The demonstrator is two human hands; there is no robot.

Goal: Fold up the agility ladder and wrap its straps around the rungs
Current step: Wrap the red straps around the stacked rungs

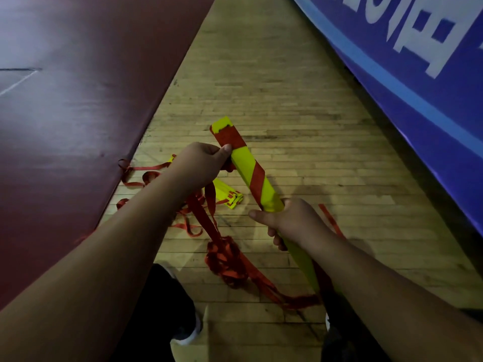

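Rungs of flat yellow plastic, stacked into one long bundle (pixel 269 192), are held above a pale wooden plank floor (pixel 274 87), tilted with the far end pointing up and left. A red woven strap (pixel 257 178) crosses the bundle in two diagonal bands, one near the far end and one at the middle. The left hand (pixel 201 163) grips the upper part, fingers curled round it and the thumb (pixel 226 148) pressed on the edge of the upper band. The right hand (pixel 290 220) grips the lower part, fingers wrapped round the stack, thumb sticking out to the left. More strap hangs from under the left hand into a dense red tangle (pixel 226 259) low between the arms; whether it rests on the floor is unclear. Behind the left wrist a second small stack of yellow rungs (pixel 231 197) lies on the floor, with loose red loops (pixel 146 176) reaching a maroon padded mat (pixel 78 100) on the left. A blue banner with white lettering (pixel 418 74) runs along the right. A dark trouser leg (pixel 156 296) and a white-edged dark shoe (pixel 189 333) show below.
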